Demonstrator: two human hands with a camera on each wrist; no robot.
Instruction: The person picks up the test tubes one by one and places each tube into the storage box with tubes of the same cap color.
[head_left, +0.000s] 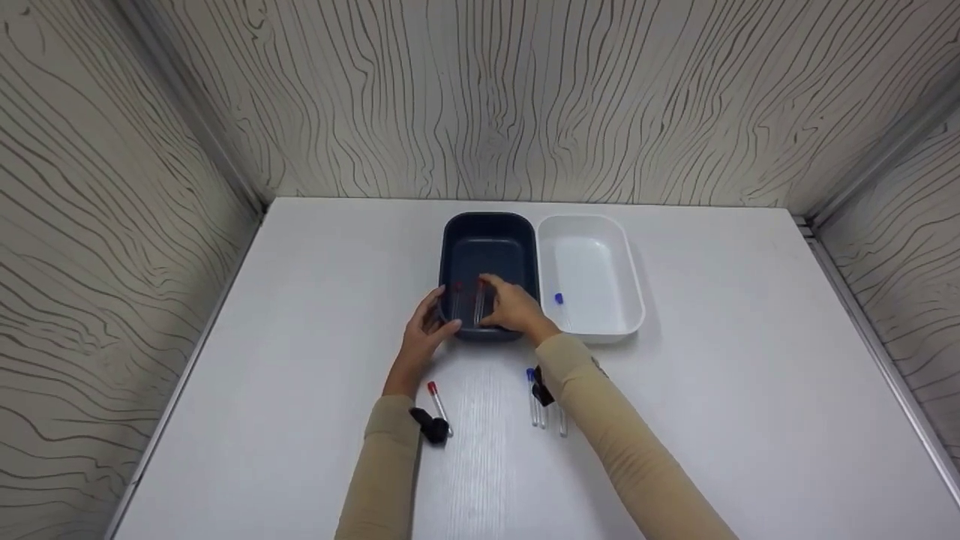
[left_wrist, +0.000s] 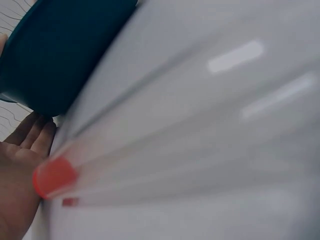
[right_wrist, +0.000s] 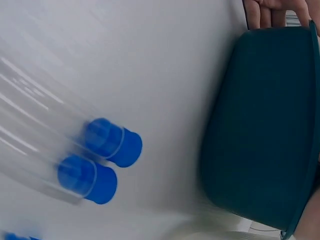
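Note:
My left hand (head_left: 421,339) holds the front left corner of a dark blue bin (head_left: 490,220), thumb at the front rim and fingers along the left side. Reaching over the bin's front right, my right hand (head_left: 516,306) pinches a clear test tube with a red cap (head_left: 480,300) inside it. Another red-capped test tube (head_left: 457,304) lies in the bin on the left. On the table near my left wrist is a further red-capped test tube (head_left: 441,407), large and blurred in the left wrist view. Blue-capped test tubes (right_wrist: 114,142) lie below my right forearm, partly hidden by it.
Right beside the dark bin stands a white bin (head_left: 628,262) holding a test tube with a blue cap (head_left: 559,298). Both bins stand on a white table (head_left: 337,285), toward its back edge. Patterned walls (head_left: 465,97) enclose the table at the back and sides.

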